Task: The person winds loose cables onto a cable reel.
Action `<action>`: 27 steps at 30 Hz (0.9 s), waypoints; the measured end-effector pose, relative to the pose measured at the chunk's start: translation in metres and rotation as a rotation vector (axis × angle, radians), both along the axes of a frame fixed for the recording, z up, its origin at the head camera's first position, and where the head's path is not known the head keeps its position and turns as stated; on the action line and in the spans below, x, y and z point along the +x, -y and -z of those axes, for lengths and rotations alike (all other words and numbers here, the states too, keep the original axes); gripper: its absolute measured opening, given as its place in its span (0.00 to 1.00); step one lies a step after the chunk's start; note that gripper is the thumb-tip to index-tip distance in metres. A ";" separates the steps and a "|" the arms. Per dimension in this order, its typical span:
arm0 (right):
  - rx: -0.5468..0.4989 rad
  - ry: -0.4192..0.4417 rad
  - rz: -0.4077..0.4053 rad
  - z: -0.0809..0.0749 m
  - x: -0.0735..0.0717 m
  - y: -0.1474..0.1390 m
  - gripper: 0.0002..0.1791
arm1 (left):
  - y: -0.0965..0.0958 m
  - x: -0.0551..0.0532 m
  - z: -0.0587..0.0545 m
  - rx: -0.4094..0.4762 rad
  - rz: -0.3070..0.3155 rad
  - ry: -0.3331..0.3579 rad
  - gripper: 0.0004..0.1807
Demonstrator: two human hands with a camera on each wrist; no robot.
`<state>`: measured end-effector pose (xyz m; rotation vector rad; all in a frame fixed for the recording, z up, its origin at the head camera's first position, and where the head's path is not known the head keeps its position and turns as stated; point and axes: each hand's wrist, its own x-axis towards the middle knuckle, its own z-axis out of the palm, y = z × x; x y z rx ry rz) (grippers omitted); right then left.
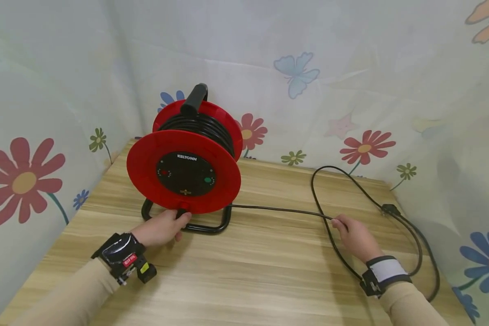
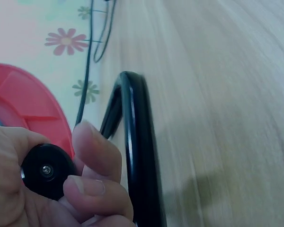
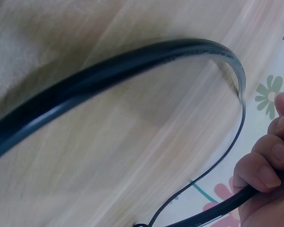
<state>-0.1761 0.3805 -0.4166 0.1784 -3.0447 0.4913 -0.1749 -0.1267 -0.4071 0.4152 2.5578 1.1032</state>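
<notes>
A red cable reel (image 1: 140, 165) with black cable (image 1: 203, 127) wound on its drum stands on the table's left half. My left hand (image 1: 160, 227) is at the bottom of its front disc, with thumb and fingers around the black crank knob (image 2: 46, 171). From the reel's lower right, a stretch of cable (image 1: 277, 208) runs fairly straight to my right hand (image 1: 357, 239). That hand grips the cable; in the right wrist view its fingers (image 3: 262, 172) curl over it. Beyond the right hand the loose cable (image 1: 314, 190) lies in large loops on the wood.
The reel's black tube foot (image 1: 205, 230) rests on the wooden table (image 1: 248, 280). A carry handle (image 1: 194, 100) tops the reel. A dark plug (image 1: 391, 209) lies among the loops at right. Flower-printed sheeting (image 1: 236, 54) hangs behind and at both sides.
</notes>
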 end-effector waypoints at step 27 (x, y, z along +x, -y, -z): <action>-0.010 0.005 -0.054 0.002 -0.003 0.019 0.15 | 0.038 0.004 -0.006 0.068 -0.108 0.064 0.28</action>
